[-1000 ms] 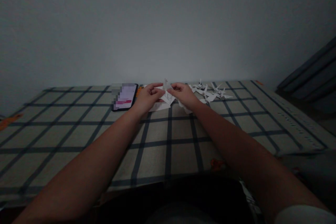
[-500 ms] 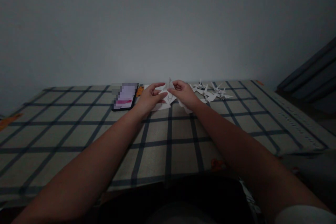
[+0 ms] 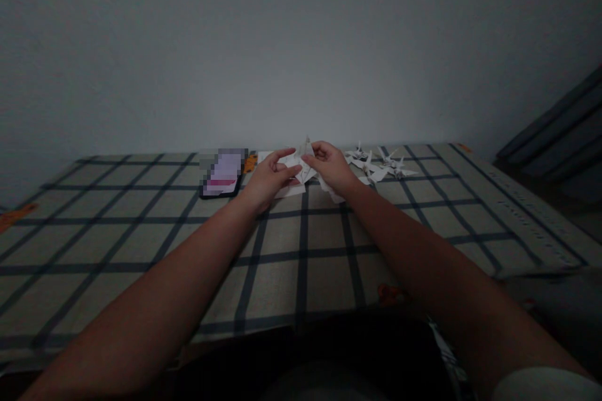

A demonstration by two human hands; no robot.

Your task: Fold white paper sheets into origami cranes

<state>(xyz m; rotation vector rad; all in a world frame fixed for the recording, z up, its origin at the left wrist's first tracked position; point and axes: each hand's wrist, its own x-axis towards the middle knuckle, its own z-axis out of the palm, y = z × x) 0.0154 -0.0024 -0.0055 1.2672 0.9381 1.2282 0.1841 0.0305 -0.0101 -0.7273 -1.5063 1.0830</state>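
Observation:
A piece of white folded paper [image 3: 306, 165], pointed at its top, stands between my two hands above the checked tablecloth. My right hand [image 3: 332, 167] pinches its right side between thumb and curled fingers. On the other side, my left hand [image 3: 269, 180] has its thumb tip at the paper's lower left edge, with the index finger stretched out above; its lower fingers are partly hidden. White paper sheets [image 3: 292, 190] lie beneath and beside the hands. To the right of my right hand sit several folded paper cranes [image 3: 371, 169] in a cluster.
A phone [image 3: 223, 174] with a lit, blurred screen lies left of my left hand. The blue-lined checked cloth [image 3: 282, 288] covers the table, which meets a plain wall [image 3: 301, 50] at the back. Dark striped fabric [image 3: 559, 131] shows at the far right.
The folded paper has turned so that more of its flat face shows, and its tip has shifted slightly right and up. Both hands stay in nearly the same place.

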